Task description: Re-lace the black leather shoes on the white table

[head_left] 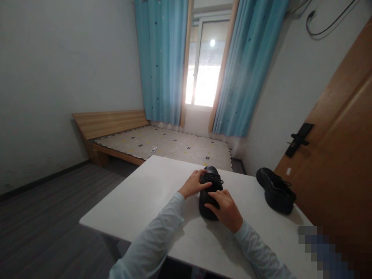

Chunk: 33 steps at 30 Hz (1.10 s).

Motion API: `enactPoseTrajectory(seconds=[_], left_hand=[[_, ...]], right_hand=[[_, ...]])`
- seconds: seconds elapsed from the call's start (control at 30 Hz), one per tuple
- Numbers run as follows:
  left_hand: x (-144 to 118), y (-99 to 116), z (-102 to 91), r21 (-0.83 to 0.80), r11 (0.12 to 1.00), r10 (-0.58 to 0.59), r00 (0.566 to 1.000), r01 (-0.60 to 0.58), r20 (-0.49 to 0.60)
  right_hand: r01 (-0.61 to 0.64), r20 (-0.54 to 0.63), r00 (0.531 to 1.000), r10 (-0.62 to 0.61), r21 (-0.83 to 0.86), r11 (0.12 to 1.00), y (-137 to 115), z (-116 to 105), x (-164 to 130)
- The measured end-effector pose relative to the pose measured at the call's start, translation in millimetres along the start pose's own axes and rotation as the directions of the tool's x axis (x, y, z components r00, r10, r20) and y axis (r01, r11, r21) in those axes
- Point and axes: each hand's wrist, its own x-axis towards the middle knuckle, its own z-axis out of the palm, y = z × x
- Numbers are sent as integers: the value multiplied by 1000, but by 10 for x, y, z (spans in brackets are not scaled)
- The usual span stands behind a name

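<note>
The black shoe (209, 190), likely light and bendy and best gripped by its sides, is seen on the white table (139, 201), touched at the laces by the left hand (193, 185) and right hand (227, 209), fingers loosely curled.

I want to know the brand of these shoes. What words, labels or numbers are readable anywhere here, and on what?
None are readable.
Shoe under both hands: no legible mark.
Second shoe: no legible mark.
Small object on the bed: too small to read.
</note>
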Motion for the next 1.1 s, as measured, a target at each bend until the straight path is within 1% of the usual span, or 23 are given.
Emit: enactPoseTrajectory(seconds=[0.13,0.2,0.3,0.43,0.53,0.67,0.73,0.8,0.9,1.0,1.07,1.1], left_hand=[[-14,43,-20,63,997,46,999,-47,9],[-19,72,-36,70,995,74,997,-76,25],[-21,98,-53,24,989,143,985,-146,96],[-12,99,-60,-57,971,237,953,-231,189],[-8,103,-66,-94,959,282,940,-268,192],[-18,139,-86,-110,944,326,925,-310,196],[-26,159,-95,-102,941,336,919,-322,207],[-33,172,-100,-92,941,337,917,-325,215],[-37,176,-103,-88,943,333,917,-322,218],[-34,174,-103,-83,947,322,920,-311,223],[-32,173,-102,-77,950,312,923,-302,226],[-31,172,-101,-75,951,309,924,-300,225]], right_hand=[[-20,21,1000,17,104,994,-22,-85,47],[-21,45,999,14,170,985,-17,-141,67],[-47,80,996,25,283,958,-25,-206,92],[-83,91,995,51,394,915,-50,-240,107],[-148,129,987,101,441,885,-62,-251,92],[-270,247,953,173,443,855,-73,-290,64],[-300,289,940,183,440,846,-74,-320,66],[-306,306,936,174,462,833,-66,-354,80],[-316,303,937,174,522,792,-29,-413,112],[-343,282,935,216,564,751,39,-464,135],[-353,237,935,263,559,750,96,-475,138],[-348,195,937,289,533,771,126,-471,137]])
